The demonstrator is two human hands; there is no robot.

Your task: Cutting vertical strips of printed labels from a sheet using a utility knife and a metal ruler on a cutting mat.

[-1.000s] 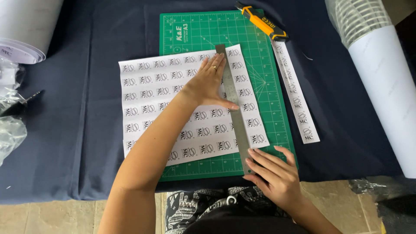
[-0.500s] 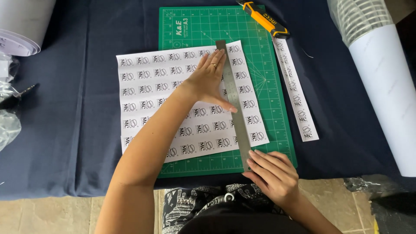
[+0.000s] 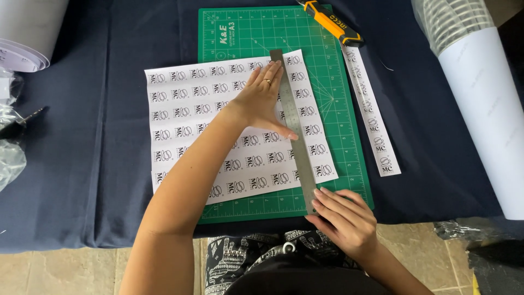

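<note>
A white sheet of printed labels (image 3: 191,120) lies partly on a green cutting mat (image 3: 333,104). A long steel ruler (image 3: 297,147) runs down the sheet near its right edge. My left hand (image 3: 262,101) presses flat on the sheet and the ruler's upper half, fingers spread, a ring on one finger. My right hand (image 3: 341,218) touches the ruler's near end at the mat's front edge with its fingertips. A yellow and black utility knife (image 3: 330,23) rests at the mat's top right corner, away from both hands.
A cut strip of labels (image 3: 371,114) lies on the dark blue cloth (image 3: 87,164) right of the mat. A large white roll (image 3: 486,98) lies at the right, another roll (image 3: 27,38) and clear plastic at the left. Tiled floor shows below the table edge.
My right hand has slid slightly in against the ruler's near end. The left hand stays pressed on the sheet and ruler. The view has shifted a little.
</note>
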